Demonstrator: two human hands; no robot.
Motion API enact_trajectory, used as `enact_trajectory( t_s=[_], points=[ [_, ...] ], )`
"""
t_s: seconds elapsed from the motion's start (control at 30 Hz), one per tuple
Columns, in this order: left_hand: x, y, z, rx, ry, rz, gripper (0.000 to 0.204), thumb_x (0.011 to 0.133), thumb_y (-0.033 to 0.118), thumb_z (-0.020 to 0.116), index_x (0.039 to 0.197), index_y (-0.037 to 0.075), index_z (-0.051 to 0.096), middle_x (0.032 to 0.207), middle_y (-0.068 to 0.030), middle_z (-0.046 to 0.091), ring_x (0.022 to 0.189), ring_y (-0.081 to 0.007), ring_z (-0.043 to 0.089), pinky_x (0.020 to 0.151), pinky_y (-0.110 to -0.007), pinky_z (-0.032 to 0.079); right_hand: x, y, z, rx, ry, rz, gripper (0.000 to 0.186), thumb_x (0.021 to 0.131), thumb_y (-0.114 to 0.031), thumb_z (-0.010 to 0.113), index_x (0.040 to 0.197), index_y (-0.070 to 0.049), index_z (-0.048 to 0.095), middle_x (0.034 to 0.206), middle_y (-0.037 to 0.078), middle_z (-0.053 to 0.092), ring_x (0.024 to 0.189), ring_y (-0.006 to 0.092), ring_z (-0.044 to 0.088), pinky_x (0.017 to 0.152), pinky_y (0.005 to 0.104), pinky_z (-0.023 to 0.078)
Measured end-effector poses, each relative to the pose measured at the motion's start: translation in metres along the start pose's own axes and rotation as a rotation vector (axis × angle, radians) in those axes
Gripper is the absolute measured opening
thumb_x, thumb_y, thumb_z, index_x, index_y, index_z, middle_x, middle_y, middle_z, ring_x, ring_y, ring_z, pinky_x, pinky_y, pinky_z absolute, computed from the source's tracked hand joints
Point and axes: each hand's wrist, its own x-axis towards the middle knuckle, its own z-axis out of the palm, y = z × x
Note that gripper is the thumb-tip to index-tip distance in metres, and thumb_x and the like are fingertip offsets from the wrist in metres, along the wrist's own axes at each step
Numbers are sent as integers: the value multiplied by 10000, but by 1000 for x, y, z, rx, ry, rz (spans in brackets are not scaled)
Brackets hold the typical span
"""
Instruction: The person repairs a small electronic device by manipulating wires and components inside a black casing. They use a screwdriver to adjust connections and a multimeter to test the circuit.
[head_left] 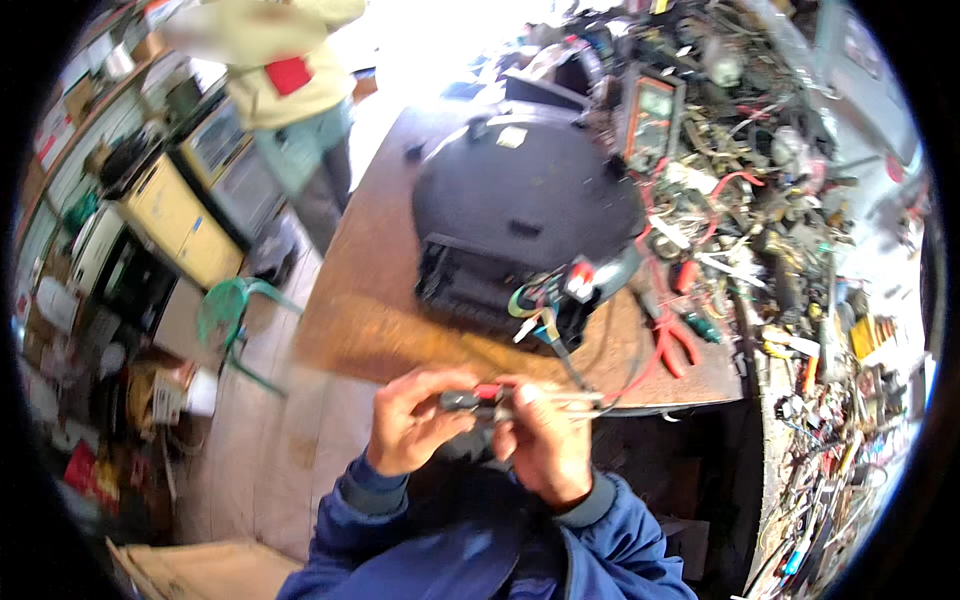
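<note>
Just off the bench's front edge, my left hand is closed on one end of a small dark grey and red part, whose exact kind I cannot make out. My right hand pinches the other end, with thin rod-like or wire pieces sticking out past its fingers. Beyond both hands, a large round black appliance housing lies on the wooden bench. A bundle of coloured wires with white connectors comes out of its near side.
Red-handled pliers lie right of the housing, near a multimeter with red leads. Heaped tools and scrap parts cover the right side. At the left are a green stool, a yellowish cabinet and another person standing.
</note>
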Motion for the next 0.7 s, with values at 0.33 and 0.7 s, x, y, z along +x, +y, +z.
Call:
enact_trajectory(
  t_s=[0.33, 0.7],
  points=[
    [0, 3, 11, -232, 106, -25, 333, 926, 75, 790, 1194, -60, 647, 1144, -124, 698, 1037, -164, 660, 938, -322, 545, 5, 20, -12, 218, -87, 151, 443, 1051, -283, 660, 1285, 93, 648, 841, 114, 685, 670, 177, 609, 649, 316, 486],
    [24, 6, -20, -216, 156, -113, 440, 874, 247, 847, 1142, -42, 649, 1030, -159, 691, 776, -180, 684, 683, -293, 577, -23, -58, -18, -1000, -278, -863, 339, 838, -91, 875, 1099, 16, 686, 871, 101, 707, 756, 238, 704, 718, 327, 578]
  ],
)
